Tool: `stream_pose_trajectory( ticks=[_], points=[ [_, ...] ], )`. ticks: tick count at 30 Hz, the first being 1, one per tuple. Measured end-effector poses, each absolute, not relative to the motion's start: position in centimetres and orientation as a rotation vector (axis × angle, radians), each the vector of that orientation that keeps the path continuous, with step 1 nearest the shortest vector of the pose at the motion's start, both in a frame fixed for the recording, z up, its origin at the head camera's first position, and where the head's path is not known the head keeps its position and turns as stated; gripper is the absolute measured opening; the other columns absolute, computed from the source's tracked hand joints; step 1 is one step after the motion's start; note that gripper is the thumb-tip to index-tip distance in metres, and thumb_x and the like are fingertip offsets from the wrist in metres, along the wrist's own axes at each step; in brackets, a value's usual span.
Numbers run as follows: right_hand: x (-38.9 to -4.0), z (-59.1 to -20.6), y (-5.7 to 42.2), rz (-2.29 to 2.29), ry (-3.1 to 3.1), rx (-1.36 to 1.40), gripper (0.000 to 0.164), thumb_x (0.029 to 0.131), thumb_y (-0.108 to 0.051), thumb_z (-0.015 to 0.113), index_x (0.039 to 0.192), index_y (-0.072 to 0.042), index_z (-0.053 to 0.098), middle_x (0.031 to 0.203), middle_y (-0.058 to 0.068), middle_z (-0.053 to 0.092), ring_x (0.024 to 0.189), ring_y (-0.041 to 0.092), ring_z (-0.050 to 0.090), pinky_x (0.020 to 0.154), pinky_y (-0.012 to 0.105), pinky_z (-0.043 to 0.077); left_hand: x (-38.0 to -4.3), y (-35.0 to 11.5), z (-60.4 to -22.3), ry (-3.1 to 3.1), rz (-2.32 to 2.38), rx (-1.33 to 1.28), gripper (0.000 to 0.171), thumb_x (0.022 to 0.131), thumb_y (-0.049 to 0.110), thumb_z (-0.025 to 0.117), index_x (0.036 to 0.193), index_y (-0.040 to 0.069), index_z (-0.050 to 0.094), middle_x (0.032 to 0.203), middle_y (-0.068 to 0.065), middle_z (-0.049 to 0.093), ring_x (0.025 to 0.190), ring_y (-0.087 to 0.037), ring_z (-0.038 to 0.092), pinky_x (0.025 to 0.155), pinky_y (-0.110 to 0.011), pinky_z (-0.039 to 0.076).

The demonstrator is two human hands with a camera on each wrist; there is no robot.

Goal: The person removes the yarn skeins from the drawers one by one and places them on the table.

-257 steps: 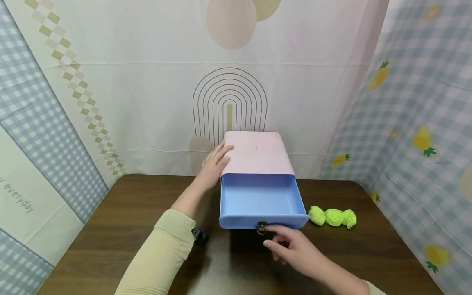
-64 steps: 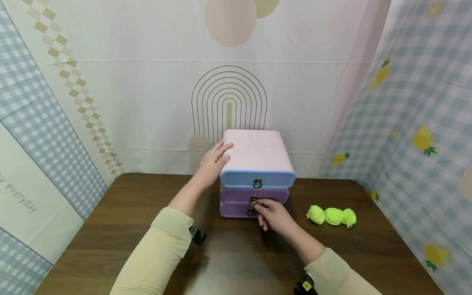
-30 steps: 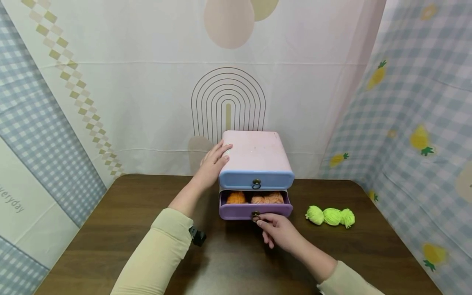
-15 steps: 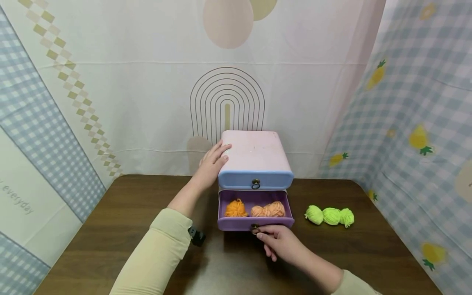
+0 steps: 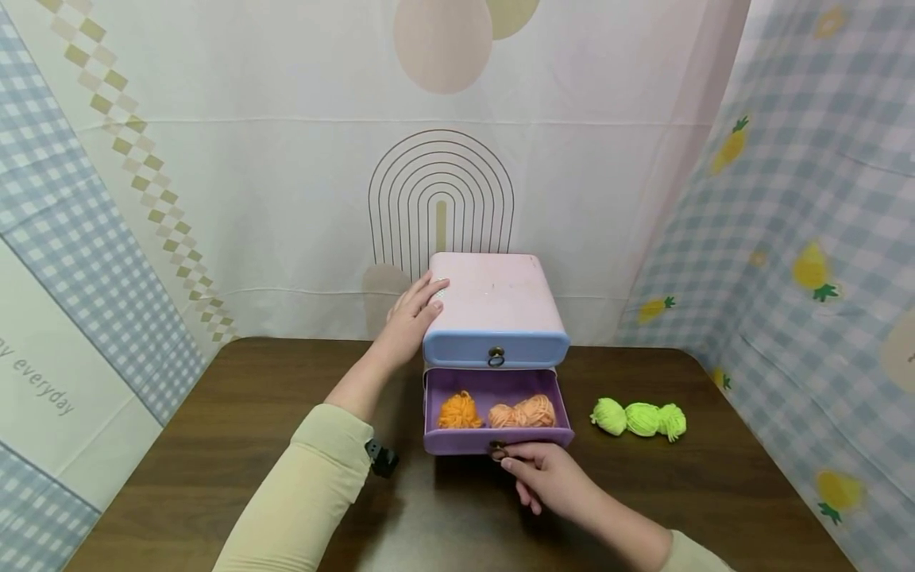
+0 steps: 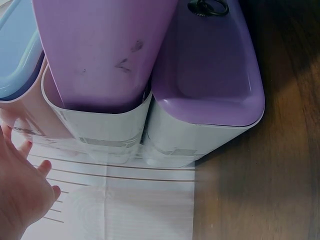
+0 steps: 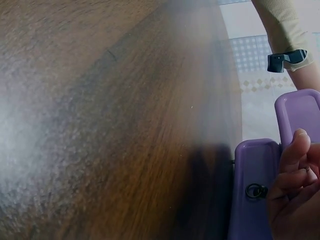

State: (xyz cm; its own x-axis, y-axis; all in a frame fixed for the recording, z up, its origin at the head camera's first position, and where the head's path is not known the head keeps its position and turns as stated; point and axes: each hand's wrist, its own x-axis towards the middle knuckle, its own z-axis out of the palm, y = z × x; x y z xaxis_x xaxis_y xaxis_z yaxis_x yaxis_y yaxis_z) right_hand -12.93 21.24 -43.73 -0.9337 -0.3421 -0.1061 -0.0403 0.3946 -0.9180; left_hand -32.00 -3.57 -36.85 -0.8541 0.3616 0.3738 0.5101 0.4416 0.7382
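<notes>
Dark bench [image 5: 300,397], box [image 5: 500,298] standing on it; left hand [image 5: 409,319] spread along top edge, probably bracing against pull; right hand [image 5: 552,477] pinches ring [image 5: 497,451] of middle drawer [image 5: 461,442], jutting out, orange yarn [image 5: 460,411] inside.

The brown tabletop [image 5: 286,381] has a white arch-printed cloth [image 5: 286,199] behind its far edge, blue gingham [image 5: 93,246] beyond its left, pineapple-printed gingham [image 5: 758,199] beyond its right.
</notes>
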Motion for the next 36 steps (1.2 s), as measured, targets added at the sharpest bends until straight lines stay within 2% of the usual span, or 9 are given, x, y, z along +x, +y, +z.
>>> stream_pose_trajectory(
  ticks=[10, 22, 32, 36],
  points=[
    [-12.4, -44.2, 21.4, -1.522, 2.403, -0.364, 0.035, 0.100, -0.023, 0.059, 0.123, 0.003, 0.066, 0.056, 0.002, 0.057, 0.041, 0.011, 0.051, 0.041, 0.036, 0.047, -31.9, -3.5, -36.9, -2.535, -1.382, -0.756, 0.048, 0.103, 0.041, 0.039, 0.149, 0.026, 0.047, 0.164, 0.004, 0.021, 0.149, -0.034, 0.016, 0.115, -0.059, 0.006],
    [-12.1, -44.4, 21.5, -1.545, 2.372, -0.351, 0.034, 0.100, -0.021, 0.059, 0.124, 0.002, 0.066, 0.056, 0.002, 0.056, 0.041, 0.011, 0.050, 0.040, 0.036, 0.047, -31.8, -3.5, -36.8, -2.535, -1.380, -0.751, 0.049, 0.103, 0.041, 0.039, 0.148, 0.025, 0.048, 0.164, 0.004, 0.022, 0.149, -0.033, 0.016, 0.115, -0.059, 0.007],
    [-11.8, -44.3, 21.7, -1.460, 2.370, -0.348, 0.037, 0.100, -0.029, 0.059, 0.122, 0.000, 0.065, 0.058, 0.000, 0.058, 0.043, 0.011, 0.051, 0.042, 0.028, 0.044, -31.8, -3.6, -36.7, -2.548, -1.364, -0.765, 0.049, 0.104, 0.042, 0.038, 0.149, 0.026, 0.047, 0.164, 0.004, 0.020, 0.149, -0.032, 0.015, 0.115, -0.059, 0.007],
    [-11.4, -44.4, 22.0, -1.433, 2.359, -0.365, 0.038, 0.100, -0.028, 0.059, 0.127, -0.002, 0.064, 0.059, 0.001, 0.058, 0.044, 0.012, 0.051, 0.042, 0.032, 0.047, -31.8, -3.7, -36.8, -2.547, -1.362, -0.768, 0.049, 0.104, 0.041, 0.039, 0.149, 0.026, 0.047, 0.164, 0.004, 0.020, 0.149, -0.032, 0.015, 0.115, -0.059, 0.007]
  ],
)
